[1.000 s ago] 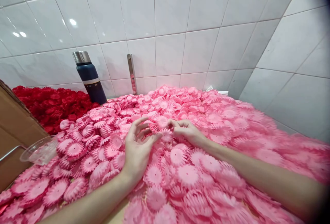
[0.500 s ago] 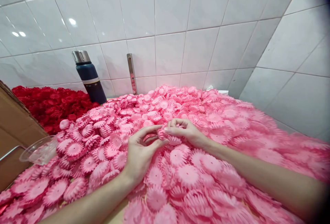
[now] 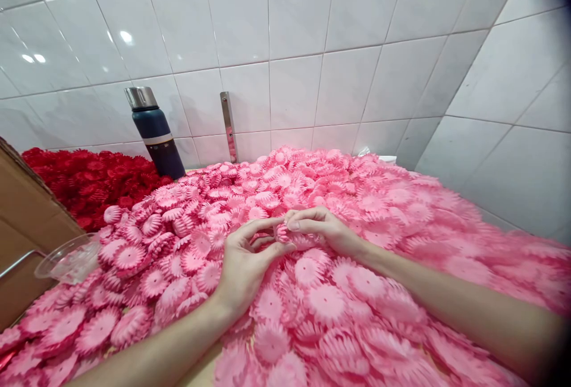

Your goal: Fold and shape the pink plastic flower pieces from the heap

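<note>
A small pink petal piece (image 3: pixel 282 232) with curled edges is between my two hands, above the middle of a wide heap of pink petal pieces (image 3: pixel 327 305). My left hand (image 3: pixel 248 256) grips its left side between thumb and index finger. From the right, the fingers of my right hand (image 3: pixel 322 227) pinch its edge, with the fingertips close to those of my left hand. Part of the piece is hidden by the fingers.
A dark blue bottle (image 3: pixel 161 140) stands behind the heap, near a red petal pile (image 3: pixel 93 182). At the left are a cardboard box (image 3: pixel 33 226) and a clear plastic container (image 3: pixel 66 256). A metal strip (image 3: pixel 228 125) is on the tiled wall (image 3: pixel 294 12).
The fingers of my right hand have shifted slightly over the top of the pink piece. My left hand has barely moved.
</note>
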Demonstrator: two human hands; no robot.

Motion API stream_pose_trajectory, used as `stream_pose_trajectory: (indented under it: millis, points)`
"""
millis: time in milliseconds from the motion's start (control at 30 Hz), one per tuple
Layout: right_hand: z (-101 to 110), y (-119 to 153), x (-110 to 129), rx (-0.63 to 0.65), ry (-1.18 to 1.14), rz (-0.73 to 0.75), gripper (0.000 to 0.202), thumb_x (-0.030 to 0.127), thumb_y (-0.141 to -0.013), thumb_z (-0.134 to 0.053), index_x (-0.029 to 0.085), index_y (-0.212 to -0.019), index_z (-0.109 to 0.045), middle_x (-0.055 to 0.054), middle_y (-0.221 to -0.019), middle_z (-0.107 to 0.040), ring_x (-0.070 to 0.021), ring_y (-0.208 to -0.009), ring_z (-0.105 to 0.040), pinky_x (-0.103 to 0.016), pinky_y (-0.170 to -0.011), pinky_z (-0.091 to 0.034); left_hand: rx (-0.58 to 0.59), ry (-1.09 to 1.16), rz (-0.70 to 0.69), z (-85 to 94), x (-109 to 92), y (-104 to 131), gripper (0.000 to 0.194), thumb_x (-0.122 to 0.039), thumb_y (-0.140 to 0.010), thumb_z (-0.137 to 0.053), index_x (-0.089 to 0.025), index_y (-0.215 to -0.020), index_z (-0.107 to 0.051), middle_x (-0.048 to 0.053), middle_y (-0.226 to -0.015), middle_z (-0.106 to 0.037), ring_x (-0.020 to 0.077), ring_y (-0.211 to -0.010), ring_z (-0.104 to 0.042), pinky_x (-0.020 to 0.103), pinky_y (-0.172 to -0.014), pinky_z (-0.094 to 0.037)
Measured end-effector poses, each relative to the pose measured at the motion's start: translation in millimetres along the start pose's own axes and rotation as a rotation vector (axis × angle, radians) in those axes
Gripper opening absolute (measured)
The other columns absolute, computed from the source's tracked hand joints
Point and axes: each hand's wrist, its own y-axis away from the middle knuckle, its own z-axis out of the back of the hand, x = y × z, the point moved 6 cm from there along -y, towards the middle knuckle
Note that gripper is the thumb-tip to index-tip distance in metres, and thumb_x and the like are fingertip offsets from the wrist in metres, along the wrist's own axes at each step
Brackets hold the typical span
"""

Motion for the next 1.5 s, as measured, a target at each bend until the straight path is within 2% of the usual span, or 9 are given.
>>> stream_pose_trajectory:
  millis: [433,600,800,1033,1167,1233,1300,1433,1500]
  points:
    - [1,-1,-2,-0.024,0.008,-0.032,0.010,0.026,-0.068,-0.067,0.018,-0.065,-0.071,-0.002,-0.076,-0.067,-0.0159,-0.077,-0.059,-0.030,-0.077,-0.044,0.002,-0.016,0.042,-0.2,1,0,0.030,-0.014,-0.064,-0.075,-0.018,-0.094,-0.070,0.005,-0.092,-0.072,0.0175,-0.083,-0.066,0.031,-0.080,-0.054]
    - [2,-3,-2,-0.063,0.023,0.007,0.012,0.024,-0.067,-0.063,0.018,-0.058,-0.067,-0.002,-0.072,-0.064,-0.0145,-0.071,-0.056,-0.028,-0.071,-0.044,-0.028,-0.037,-0.001,1.6,-2,-2,0.026,-0.017,-0.064,-0.075,-0.018,-0.089,-0.069,0.003,-0.087,-0.070,0.0158,-0.081,-0.065,0.028,-0.077,-0.053]
    - [0,-4,-7,-0.099,0.057,-0.056,0.012,0.021,-0.066,-0.059,0.016,-0.056,-0.060,0.000,-0.066,-0.057,-0.0114,-0.062,-0.049,-0.025,-0.062,-0.040,-0.206,-0.002,-0.003,15.6,0,-3,0.023,-0.028,-0.070,-0.072,-0.017,-0.087,-0.062,0.002,-0.089,-0.065,0.0136,-0.083,-0.062,0.025,-0.078,-0.050]
    - [-3,-3,4,0.003,0.090,0.045,0.019,0.022,-0.067,-0.050,0.017,-0.050,-0.055,-0.002,-0.062,-0.054,-0.0151,-0.065,-0.049,-0.029,-0.066,-0.040,-0.366,-0.009,0.023,29.9,8,-6,0.030,-0.041,-0.077,-0.063,-0.016,-0.093,-0.058,0.004,-0.087,-0.063,0.0148,-0.084,-0.060,0.026,-0.077,-0.050]
    - [-3,0,9,-0.012,0.097,0.044,0.025,0.030,-0.076,-0.051,0.017,-0.057,-0.059,-0.003,-0.065,-0.057,-0.0160,-0.065,-0.052,-0.031,-0.070,-0.042,-0.248,-0.048,-0.037,21.1,0,-7,0.029,-0.029,-0.071,-0.071,-0.018,-0.095,-0.061,0.003,-0.092,-0.065,0.0148,-0.087,-0.061,0.026,-0.080,-0.049]
    - [-3,0,6,-0.060,0.111,0.020,0.031,0.041,-0.080,-0.053,0.017,-0.062,-0.060,-0.002,-0.062,-0.056,-0.0149,-0.061,-0.052,-0.030,-0.066,-0.044,-0.172,-0.053,-0.092,13.9,-6,-4,0.027,-0.023,-0.068,-0.074,-0.018,-0.092,-0.063,0.003,-0.093,-0.066,0.0151,-0.088,-0.061,0.026,-0.081,-0.049]
    - [-2,0,1,-0.096,0.142,-0.012,0.035,0.049,-0.079,-0.057,0.017,-0.065,-0.059,-0.001,-0.062,-0.056,-0.0134,-0.059,-0.051,-0.027,-0.059,-0.043,-0.118,-0.032,-0.124,8.8,-10,-1,0.027,-0.019,-0.067,-0.074,-0.019,-0.092,-0.065,0.003,-0.093,-0.067,0.0154,-0.089,-0.062,0.026,-0.082,-0.049]
    - [-3,-1,-4,-0.112,0.210,-0.021,0.029,0.045,-0.073,-0.067,0.018,-0.079,-0.059,-0.001,-0.073,-0.058,-0.0123,-0.065,-0.053,-0.024,-0.059,-0.043,-0.093,0.009,-0.134,7.4,-9,1,0.027,-0.017,-0.068,-0.073,-0.020,-0.094,-0.065,0.003,-0.095,-0.067,0.0164,-0.091,-0.062,0.027,-0.082,-0.051]
    - [-5,-1,-4,-0.076,0.233,-0.013,0.028,0.044,-0.076,-0.065,0.017,-0.072,-0.057,-0.001,-0.071,-0.056,-0.0115,-0.065,-0.051,-0.024,-0.061,-0.043,-0.104,0.006,-0.141,8.9,-8,0,0.027,-0.017,-0.068,-0.073,-0.020,-0.094,-0.065,0.003,-0.096,-0.067,0.0161,-0.092,-0.062,0.026,-0.082,-0.050]
